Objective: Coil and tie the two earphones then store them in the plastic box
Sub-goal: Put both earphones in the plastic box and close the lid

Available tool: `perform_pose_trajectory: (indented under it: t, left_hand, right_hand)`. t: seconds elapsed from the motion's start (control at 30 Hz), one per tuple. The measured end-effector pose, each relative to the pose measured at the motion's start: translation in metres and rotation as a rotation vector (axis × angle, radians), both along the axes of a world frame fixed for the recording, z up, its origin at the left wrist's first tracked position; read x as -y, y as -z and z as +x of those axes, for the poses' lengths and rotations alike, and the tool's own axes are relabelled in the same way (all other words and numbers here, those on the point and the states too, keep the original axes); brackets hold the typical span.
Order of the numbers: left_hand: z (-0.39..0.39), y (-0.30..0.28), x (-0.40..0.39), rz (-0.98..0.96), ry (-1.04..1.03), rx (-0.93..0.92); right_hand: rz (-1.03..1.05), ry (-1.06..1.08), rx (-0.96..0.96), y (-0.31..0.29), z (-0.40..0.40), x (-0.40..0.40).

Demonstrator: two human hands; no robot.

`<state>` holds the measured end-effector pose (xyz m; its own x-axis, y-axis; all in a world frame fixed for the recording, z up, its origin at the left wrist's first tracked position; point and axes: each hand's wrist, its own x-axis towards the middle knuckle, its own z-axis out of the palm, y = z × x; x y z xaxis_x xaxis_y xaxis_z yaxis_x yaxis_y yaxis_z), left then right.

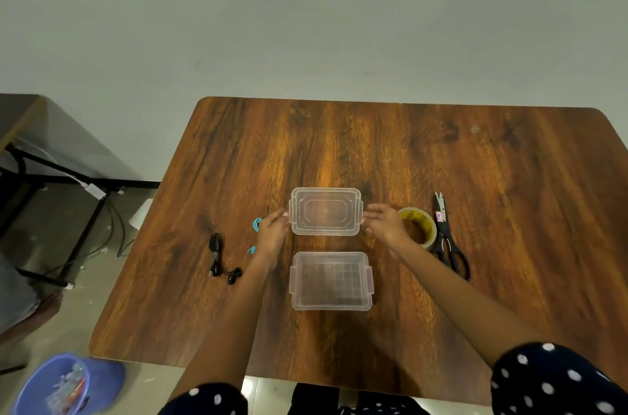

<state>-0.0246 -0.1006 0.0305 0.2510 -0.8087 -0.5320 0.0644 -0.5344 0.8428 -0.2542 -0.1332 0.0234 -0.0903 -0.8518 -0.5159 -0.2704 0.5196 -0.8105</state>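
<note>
earphones: 2, black [221,258], blue [257,224] | box [331,280]: 1 | left hand [272,231], right hand [385,222] grip lid [325,210]

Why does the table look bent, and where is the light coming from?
Head view: the wide-angle lens bows the table edges and stretches the forearms; a warm glare patch sits just beyond the clear lid, suggesting overhead light; soft shadows fall under both hands; the blue bucket in the corner is smeared and blurry.
</note>
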Motion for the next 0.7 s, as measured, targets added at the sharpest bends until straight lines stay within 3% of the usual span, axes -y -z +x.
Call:
perform_pose_trajectory:
  t: [0.13,0.33,0.43,0.5,0.7]
  left_hand:
    - [-0.002,0.001,-0.002,-0.023,0.128,0.043]
    - [-0.005,-0.02,-0.045,-0.209,0.592,0.432]
    - [0.0,-0.015,-0.078,-0.171,0.85,0.712]
    - [0.001,-0.004,-0.095,-0.169,0.95,0.77]
    - [-0.004,0.012,-0.095,-0.226,0.892,0.868]
  right_hand:
    - [-0.008,-0.065,0.039,0.001,-0.003,-0.005]
    - [-0.317,-0.372,-0.263,0.001,-0.019,-0.05]
    - [-0.486,-0.502,-0.339,0.008,-0.031,-0.085]
    - [-0.528,-0.575,-0.395,0.013,-0.034,-0.101]
    - [-0.599,-0.578,-0.456,0.012,-0.028,-0.106]
